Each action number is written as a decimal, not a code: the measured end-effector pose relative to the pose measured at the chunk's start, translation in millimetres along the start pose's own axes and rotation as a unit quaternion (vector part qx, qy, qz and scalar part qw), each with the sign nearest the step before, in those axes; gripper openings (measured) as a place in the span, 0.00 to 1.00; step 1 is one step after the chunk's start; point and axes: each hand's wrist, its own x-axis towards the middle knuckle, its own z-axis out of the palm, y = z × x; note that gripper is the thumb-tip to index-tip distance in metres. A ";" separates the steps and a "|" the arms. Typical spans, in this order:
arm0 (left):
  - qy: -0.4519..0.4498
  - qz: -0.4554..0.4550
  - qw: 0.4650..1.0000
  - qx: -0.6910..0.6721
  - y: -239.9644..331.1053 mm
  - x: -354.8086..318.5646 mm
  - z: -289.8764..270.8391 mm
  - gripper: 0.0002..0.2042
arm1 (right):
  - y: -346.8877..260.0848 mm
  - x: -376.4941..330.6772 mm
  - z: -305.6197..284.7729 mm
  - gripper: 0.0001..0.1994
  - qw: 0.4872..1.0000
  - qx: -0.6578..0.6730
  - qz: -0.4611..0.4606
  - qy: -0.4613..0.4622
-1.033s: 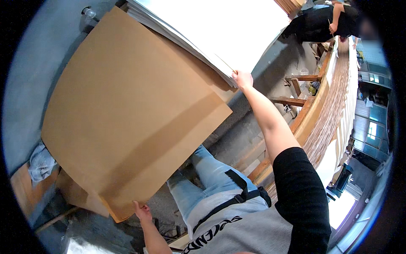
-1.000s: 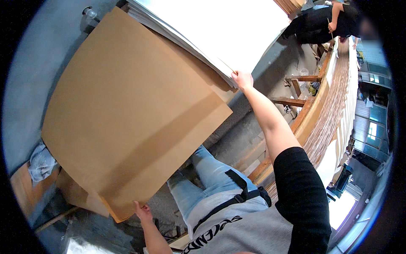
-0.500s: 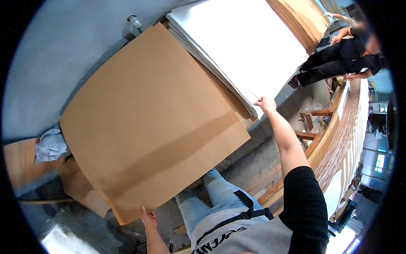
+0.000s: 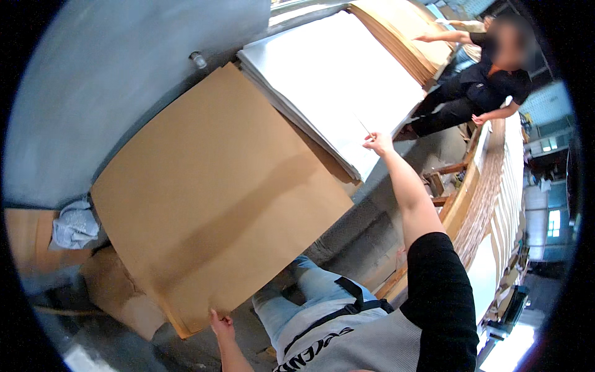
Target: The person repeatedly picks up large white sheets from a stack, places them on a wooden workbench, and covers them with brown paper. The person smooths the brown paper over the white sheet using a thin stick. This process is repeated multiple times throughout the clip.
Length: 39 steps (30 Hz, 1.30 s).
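Note:
A large brown sheet [image 4: 204,167] lies on top of a stack, slanting across the middle of the view. My left hand [image 4: 222,323] is at its near edge, fingers curled, with the edge pinched at the fingertips. To the far right of it lies a stack of white sheets [image 4: 334,74], partly overlapping brown sheets below. Over the near right part of the white stack my right hand [image 4: 379,143] is closed on a thin, light stick [image 4: 364,125] that points away from me. The stick's exact kind is too small to tell.
Beyond the white stack stands another brown stack [image 4: 403,37]. A person in black [image 4: 471,87] stands at the far right, with another person partly hidden behind. A long wooden frame [image 4: 455,204] runs along the right. A crumpled grey cloth [image 4: 75,224] lies at the left, by the wall [image 4: 130,80].
The view has shifted, and the stacks sit slightly lower. The thin stick in my right hand now shows more clearly, tilted upward. The person in black has stretched an arm toward the far brown stack.

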 end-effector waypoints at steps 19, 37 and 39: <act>-0.078 0.014 0.997 -0.011 -10.7 16.4 -6.4 0.18 | -8.7 -3.1 -18.9 0.16 0.933 0.287 0.134 0.169; -0.036 0.037 0.995 -0.082 -36.4 6.0 -1.1 0.15 | -394.3 -272.5 163.5 0.08 0.856 0.100 -0.506 -0.037; -0.037 0.036 0.996 -0.078 -41.0 12.9 0.8 0.14 | -409.1 -320.9 208.0 0.09 0.846 0.024 -0.522 -0.102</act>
